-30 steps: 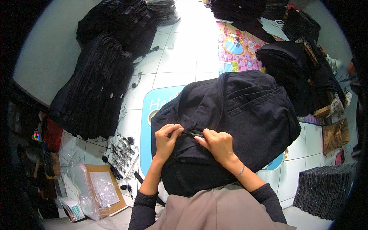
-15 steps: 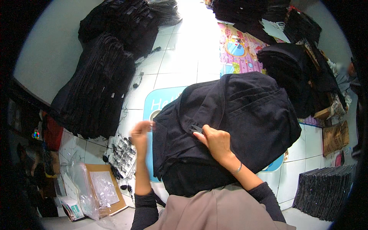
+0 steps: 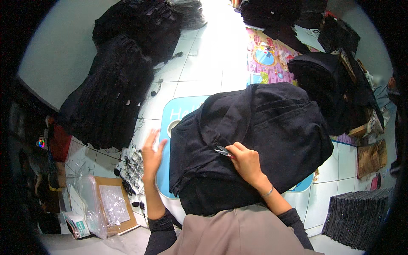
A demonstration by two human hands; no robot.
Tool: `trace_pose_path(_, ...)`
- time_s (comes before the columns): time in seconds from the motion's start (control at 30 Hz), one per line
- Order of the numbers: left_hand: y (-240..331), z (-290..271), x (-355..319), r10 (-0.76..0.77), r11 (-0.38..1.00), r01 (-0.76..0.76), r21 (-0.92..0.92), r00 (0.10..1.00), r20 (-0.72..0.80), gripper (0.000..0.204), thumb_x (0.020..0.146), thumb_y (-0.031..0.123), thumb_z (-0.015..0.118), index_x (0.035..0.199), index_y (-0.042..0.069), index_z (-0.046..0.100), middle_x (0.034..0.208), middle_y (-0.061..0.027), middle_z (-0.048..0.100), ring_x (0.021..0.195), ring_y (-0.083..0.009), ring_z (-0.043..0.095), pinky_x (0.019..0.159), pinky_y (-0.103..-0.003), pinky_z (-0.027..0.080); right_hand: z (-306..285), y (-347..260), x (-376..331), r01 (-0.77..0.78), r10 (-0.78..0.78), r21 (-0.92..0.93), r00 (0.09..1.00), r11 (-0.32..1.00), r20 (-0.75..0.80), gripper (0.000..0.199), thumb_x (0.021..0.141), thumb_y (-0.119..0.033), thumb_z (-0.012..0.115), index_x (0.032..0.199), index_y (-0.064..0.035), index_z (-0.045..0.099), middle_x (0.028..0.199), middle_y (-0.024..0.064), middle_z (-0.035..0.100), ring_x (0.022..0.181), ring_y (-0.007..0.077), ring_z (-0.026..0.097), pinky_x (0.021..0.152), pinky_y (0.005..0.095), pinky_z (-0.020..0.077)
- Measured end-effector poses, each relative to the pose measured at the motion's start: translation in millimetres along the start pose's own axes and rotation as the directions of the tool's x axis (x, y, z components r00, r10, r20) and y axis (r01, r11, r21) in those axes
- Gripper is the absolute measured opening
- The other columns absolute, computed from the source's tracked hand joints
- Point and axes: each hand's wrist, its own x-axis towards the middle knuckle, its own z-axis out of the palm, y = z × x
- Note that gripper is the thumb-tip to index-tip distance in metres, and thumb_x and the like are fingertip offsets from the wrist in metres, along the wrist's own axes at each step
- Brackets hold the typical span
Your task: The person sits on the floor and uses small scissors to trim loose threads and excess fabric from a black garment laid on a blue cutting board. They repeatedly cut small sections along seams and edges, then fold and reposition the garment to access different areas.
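Observation:
A heap of black fabric garments (image 3: pixel 280 131) lies in front of me on a light blue table top (image 3: pixel 163 170). My right hand (image 3: pixel 247 163) is over the cloth, closed around small thread snips (image 3: pixel 222 151) whose blades point left, near the edge of a rounded loop of fabric (image 3: pixel 225 123). To the left of the cloth, my left hand (image 3: pixel 153 155) is raised with its fingers apart and holds nothing visible. It is close to the table's left edge.
Tall stacks of black cloth (image 3: pixel 114 89) stand at the far left. More dark cloth (image 3: pixel 318 85) is piled at the right, beside a bundle of flat black pieces (image 3: pixel 355 219). Black thread scraps (image 3: pixel 131 170) litter the tiled floor next to a brown board (image 3: pixel 112 204).
My left hand has spread its fingers and shifted slightly down and left. The right hand has moved a little right and down with the snips, whose blades have turned.

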Motion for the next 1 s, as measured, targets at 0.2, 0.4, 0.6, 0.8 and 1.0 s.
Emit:
trace_pose_path(0.2, 52, 28, 0, -0.058, 0.953, 0.126, -0.276, 0.968, 0.242, 0.049, 0.086, 0.030, 0.071, 0.123, -0.001, 0.061, 0.123, -0.0227, 0.061, 0.115, -0.0330, 0.058, 0.097, -0.039, 0.044, -41, 23, -16, -0.162, 0.176, 0.234, 0.984, 0.959, -0.038, 0.022, 0.079, -0.007, 0.071, 0.101, -0.0042, 0.066, 0.095, 0.0130, 0.066, 0.086, 0.0330, 0.067, 0.070, 0.0376, 0.0537)
trace_pose_path(0.4, 78, 55, -24, 0.065, 0.979, -0.028, -0.202, 0.982, 0.179, 0.060, 0.087, 0.038, 0.068, 0.133, 0.003, 0.052, 0.116, -0.0230, 0.057, 0.108, -0.0361, 0.057, 0.095, -0.041, 0.043, -11, 14, -6, 0.043, -0.043, 0.009, 0.999, 0.999, 0.001, 0.041, 0.076, -0.008, 0.072, 0.116, -0.0125, 0.062, 0.118, 0.0057, 0.062, 0.088, 0.0298, 0.067, 0.071, 0.0368, 0.0572)
trace_pose_path(0.6, 65, 38, -30, -0.210, 0.808, 0.346, -0.477, 0.925, 0.316, 0.075, 0.090, 0.044, 0.065, 0.142, -0.003, 0.038, 0.121, -0.0223, 0.059, 0.112, -0.0270, 0.057, 0.099, -0.035, 0.042, -40, 24, -10, -0.051, 0.011, 0.524, 0.997, 0.850, 0.080, 0.023, 0.078, -0.009, 0.075, 0.097, -0.0012, 0.065, 0.087, 0.0115, 0.066, 0.076, 0.0202, 0.067, 0.067, 0.0331, 0.0521)
trace_pose_path(0.8, 103, 19, -71, 0.143, 0.921, 0.067, -0.385, 0.859, 0.491, 0.095, 0.067, 0.040, 0.086, 0.134, -0.010, 0.042, 0.124, -0.0254, 0.054, 0.118, -0.0338, 0.053, 0.104, -0.040, 0.039, -141, 81, -67, -0.285, 0.190, 0.760, 0.958, 0.584, 0.214, 0.019, 0.092, -0.019, 0.065, 0.086, -0.0013, 0.063, 0.077, 0.0082, 0.067, 0.066, 0.0139, 0.065, 0.061, 0.0267, 0.0535)
trace_pose_path(1.0, 136, 41, -95, 0.050, 0.991, -0.081, 0.104, 0.961, 0.272, 0.067, 0.062, 0.005, 0.077, 0.124, -0.004, 0.051, 0.110, -0.0188, 0.057, 0.102, -0.0386, 0.057, 0.091, -0.044, 0.047, -188, 207, -71, -0.661, 0.444, -0.130, 0.623, 0.739, -0.644, 0.042, 0.103, -0.037, 0.038, 0.110, -0.0054, 0.063, 0.095, 0.0155, 0.068, 0.094, 0.0343, 0.065, 0.079, 0.0419, 0.0496)
